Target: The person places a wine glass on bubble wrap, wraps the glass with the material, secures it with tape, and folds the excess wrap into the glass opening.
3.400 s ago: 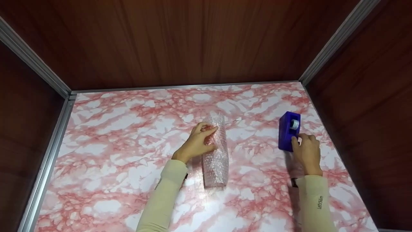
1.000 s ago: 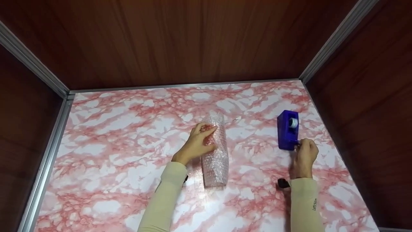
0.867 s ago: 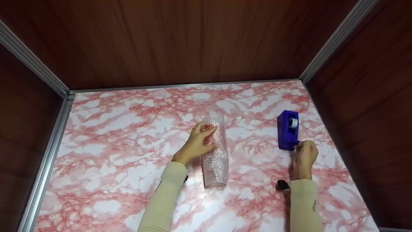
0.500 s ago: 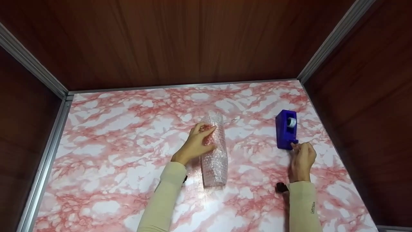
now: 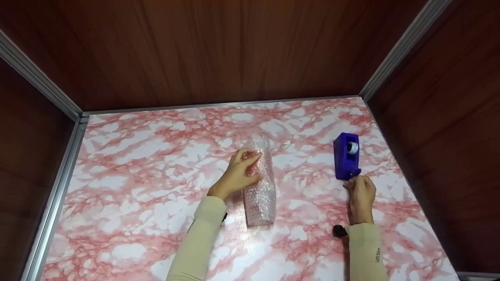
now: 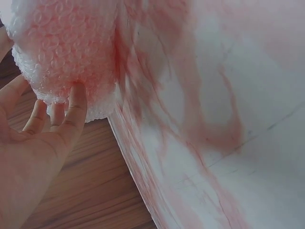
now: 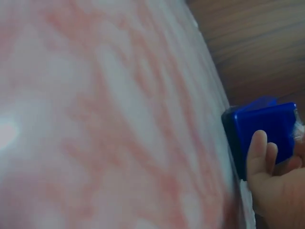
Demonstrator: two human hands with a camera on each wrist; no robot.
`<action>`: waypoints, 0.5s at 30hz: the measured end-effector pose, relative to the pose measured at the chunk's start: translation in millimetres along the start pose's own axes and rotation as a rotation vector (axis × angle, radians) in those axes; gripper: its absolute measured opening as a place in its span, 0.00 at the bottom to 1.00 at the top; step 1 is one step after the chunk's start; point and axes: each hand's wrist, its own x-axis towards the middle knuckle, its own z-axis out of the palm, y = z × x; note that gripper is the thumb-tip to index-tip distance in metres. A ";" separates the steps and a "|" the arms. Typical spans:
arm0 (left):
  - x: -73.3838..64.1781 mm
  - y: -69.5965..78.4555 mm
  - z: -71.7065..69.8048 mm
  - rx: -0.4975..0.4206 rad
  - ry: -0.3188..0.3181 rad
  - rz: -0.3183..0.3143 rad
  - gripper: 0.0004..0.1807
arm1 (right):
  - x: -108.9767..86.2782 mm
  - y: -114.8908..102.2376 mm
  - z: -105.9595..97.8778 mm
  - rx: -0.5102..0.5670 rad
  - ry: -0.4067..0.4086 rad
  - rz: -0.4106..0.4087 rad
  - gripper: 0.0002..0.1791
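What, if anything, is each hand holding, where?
Left hand: touches the left side of the bubble-wrap roll, no clear grip. Right hand: seems to pinch clear tape by its end, beside the dispenser.

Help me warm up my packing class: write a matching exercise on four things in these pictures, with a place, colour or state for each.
1. bubble-wrap roll
2. tape dispenser
3. left hand
4. tabletop

A. pink-and-white marbled
B. touches the left side of the bubble-wrap roll
C. blue-purple
D. translucent, dotted with bubbles

Pairs: 1-D, 2-C, 3-B, 4-A
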 end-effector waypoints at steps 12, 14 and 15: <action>-1.7 -1.1 0.8 0.000 0.031 0.016 0.40 | 5.7 0.9 4.1 -0.162 0.026 0.112 0.09; -1.7 -1.2 0.7 0.002 0.027 0.018 0.40 | 5.9 -0.2 4.8 -0.180 0.032 0.118 0.09; -1.7 -1.3 0.6 0.006 0.026 0.018 0.40 | 5.8 -0.5 5.1 -0.192 0.032 0.118 0.09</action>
